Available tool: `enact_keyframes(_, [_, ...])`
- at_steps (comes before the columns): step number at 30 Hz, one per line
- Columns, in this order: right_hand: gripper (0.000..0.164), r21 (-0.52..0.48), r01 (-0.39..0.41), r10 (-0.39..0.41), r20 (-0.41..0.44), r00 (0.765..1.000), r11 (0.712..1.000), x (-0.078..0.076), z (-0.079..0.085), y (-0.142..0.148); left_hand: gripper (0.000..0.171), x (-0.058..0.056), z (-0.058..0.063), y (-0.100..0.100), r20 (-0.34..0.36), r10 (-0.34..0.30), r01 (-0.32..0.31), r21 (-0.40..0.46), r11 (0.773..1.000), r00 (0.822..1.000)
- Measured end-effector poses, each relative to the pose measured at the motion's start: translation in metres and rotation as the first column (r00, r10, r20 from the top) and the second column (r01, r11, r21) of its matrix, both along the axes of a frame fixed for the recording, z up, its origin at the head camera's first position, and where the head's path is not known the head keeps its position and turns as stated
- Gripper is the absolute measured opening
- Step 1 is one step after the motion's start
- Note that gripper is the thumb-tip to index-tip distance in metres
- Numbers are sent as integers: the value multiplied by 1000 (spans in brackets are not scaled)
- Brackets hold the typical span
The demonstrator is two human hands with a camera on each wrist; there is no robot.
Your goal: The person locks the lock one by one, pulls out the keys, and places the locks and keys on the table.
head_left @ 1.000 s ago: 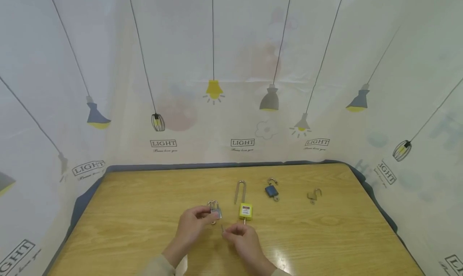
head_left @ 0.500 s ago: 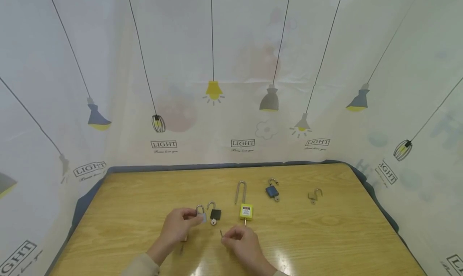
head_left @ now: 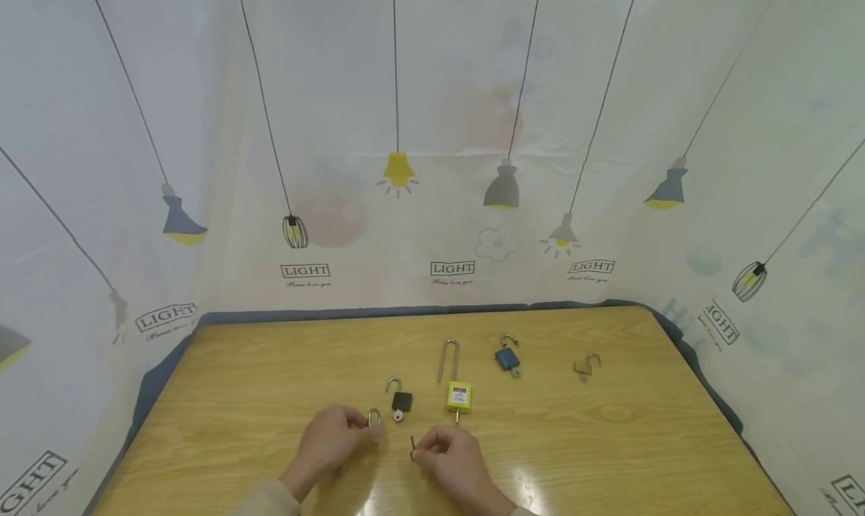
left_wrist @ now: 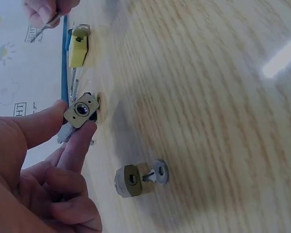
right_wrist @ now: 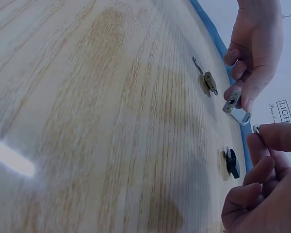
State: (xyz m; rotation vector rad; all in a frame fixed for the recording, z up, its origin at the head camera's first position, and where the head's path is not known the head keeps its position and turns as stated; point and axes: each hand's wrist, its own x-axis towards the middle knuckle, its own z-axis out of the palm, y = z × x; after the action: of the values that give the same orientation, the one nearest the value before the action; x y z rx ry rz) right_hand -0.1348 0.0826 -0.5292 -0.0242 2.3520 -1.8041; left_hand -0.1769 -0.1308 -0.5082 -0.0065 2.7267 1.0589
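Note:
My left hand [head_left: 334, 437] pinches a small padlock [left_wrist: 81, 110] between thumb and fingers. Its shackle [head_left: 375, 417] points up and away, and the keyhole face shows in both wrist views. To its right, my right hand [head_left: 454, 456] pinches a small key [head_left: 412, 447], held apart from the padlock. Just beyond the hands lies a black padlock [head_left: 402, 402] with its shackle swung open and a key at its base. Under my left hand, another padlock [left_wrist: 129, 181] rests on the table with a key [left_wrist: 157, 172] at its keyhole end, hidden in the head view.
A yellow padlock [head_left: 459, 397] with a long shackle [head_left: 442, 362] lies ahead of my right hand. Farther right are a blue padlock [head_left: 507, 359] and a small dull metal padlock [head_left: 583, 366], both with open shackles. A patterned sheet [head_left: 378, 276] encloses the wooden table [head_left: 257, 381].
My left hand has moved left and nearer to me with the padlock, uncovering the black padlock. My right hand has stayed nearly in place, still pinching the key.

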Motion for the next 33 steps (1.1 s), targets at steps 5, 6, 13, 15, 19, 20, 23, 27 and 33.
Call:
enact_keyframes(5, [10,4,1,-1,17,1000,1000,-1,0,1,30,-1,-9,-1,-20,-32,31,-46,998,999])
enact_keyframes(6, [9,4,4,-4,22,1000,1000,-1,0,1,30,-1,-10,-1,-21,-35,34,-47,998,999])
enact_keyframes(13, [9,23,43,-43,13,999,999,0,2,0,28,-2,-12,-1,-20,-51,50,-59,997,998])
enact_keyframes(15, [9,21,45,-45,-7,999,999,0,3,0,28,-1,-11,-1,-21,-50,48,-62,997,999])
enact_keyframes(19, [9,28,33,-32,-51,998,999,1,3,1,27,-1,-11,0,-24,-47,45,-71,996,999])
enact_keyframes(20, [9,30,30,-28,-56,998,999,1,3,2,26,-1,-11,0,-25,-45,43,-74,996,999])
enact_keyframes(23, [8,52,6,-2,-75,997,999,1,1,3,26,-1,-12,1,-27,-34,31,-95,995,999])
enact_keyframes(27, [7,111,-37,49,-107,993,993,0,-1,4,25,-3,-14,2,-26,-12,8,-140,990,1000])
enact_keyframes(33, [7,167,-56,72,-94,993,984,0,-4,3,25,-2,-13,4,-40,9,-16,-179,984,999])
